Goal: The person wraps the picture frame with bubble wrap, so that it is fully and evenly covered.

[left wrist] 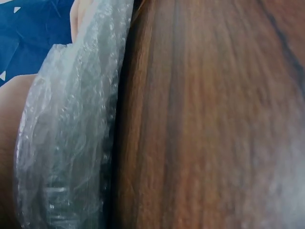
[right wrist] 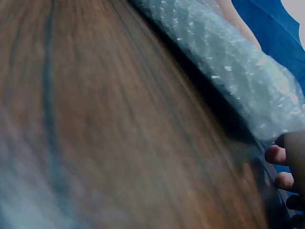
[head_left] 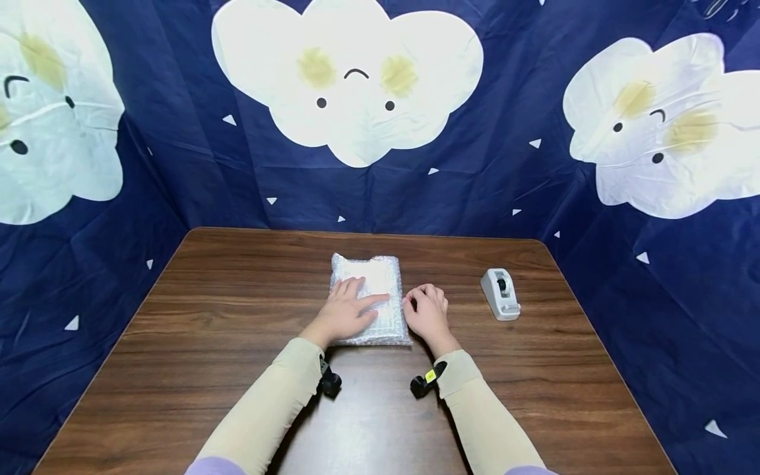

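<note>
A flat package in bubble wrap (head_left: 388, 274) lies on the wooden table, with a pale rectangular item showing through the clear layers. Spread fingers of my left hand (head_left: 344, 311) rest on top of it, toward its left side. At the package's right edge, my right hand (head_left: 429, 315) has its fingers curled, thumb and index finger pinching the edge of the wrap. The wrap's thick bubbled side (left wrist: 71, 124) fills the left of the left wrist view. In the right wrist view, curled fingertips (right wrist: 276, 155) sit just below the end of the wrap (right wrist: 238, 71).
A white tape dispenser (head_left: 501, 295) stands on the table to the right of the package. Around the wooden table (head_left: 237, 277) hangs a dark blue curtain (head_left: 368, 198) with white clouds and small triangles. Each wrist wears a small black camera.
</note>
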`<state>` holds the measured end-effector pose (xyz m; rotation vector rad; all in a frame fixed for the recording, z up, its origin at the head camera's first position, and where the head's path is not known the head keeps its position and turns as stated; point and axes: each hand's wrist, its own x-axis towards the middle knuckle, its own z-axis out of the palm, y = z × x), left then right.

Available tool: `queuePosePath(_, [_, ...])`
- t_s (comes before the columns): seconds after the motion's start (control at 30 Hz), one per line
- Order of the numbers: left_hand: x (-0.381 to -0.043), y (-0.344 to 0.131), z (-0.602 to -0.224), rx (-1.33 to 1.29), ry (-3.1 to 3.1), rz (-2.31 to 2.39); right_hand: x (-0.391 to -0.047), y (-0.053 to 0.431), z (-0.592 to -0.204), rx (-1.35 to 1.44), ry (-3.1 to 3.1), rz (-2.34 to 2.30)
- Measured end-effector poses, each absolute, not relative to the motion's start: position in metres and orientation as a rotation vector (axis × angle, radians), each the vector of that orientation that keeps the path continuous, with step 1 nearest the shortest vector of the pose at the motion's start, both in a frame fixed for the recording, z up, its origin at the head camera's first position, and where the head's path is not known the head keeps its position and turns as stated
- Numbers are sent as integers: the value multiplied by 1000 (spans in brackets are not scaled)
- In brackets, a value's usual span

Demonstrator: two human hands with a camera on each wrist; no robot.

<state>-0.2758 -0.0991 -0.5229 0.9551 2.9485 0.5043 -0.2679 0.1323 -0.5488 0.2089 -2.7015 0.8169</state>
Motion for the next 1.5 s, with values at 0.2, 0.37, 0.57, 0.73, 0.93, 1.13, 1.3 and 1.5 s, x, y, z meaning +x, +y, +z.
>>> queuePosePath(0.2, [-274,-103,-521,944,2940,562,-267,127,-545,203,-2719,835])
queuePosePath(0.37, [-272,-103,-522,929,2946,542,-266,124,-543,243,-2734,864])
queuePosePath(0.57, [-272,-102,-523,908,2942,529,-266,122,-543,222,-2734,953])
queuePosePath(0.73, [-272,-100,-523,875,2944,514,-268,118,-544,210,-2777,890])
queuePosePath(0.93, [-274,-97,-525,842,2952,474,-270,115,-546,219,-2818,802])
queuePosePath(1.13, [-278,-101,-530,792,3013,793,-269,113,-544,203,-2844,802])
queuePosePath(1.3, [-278,-111,-537,492,2758,1578,-269,113,-543,200,-2896,812])
queuePosePath(1.5, [-276,-116,-538,336,2560,1760,-271,108,-539,310,-3004,948])
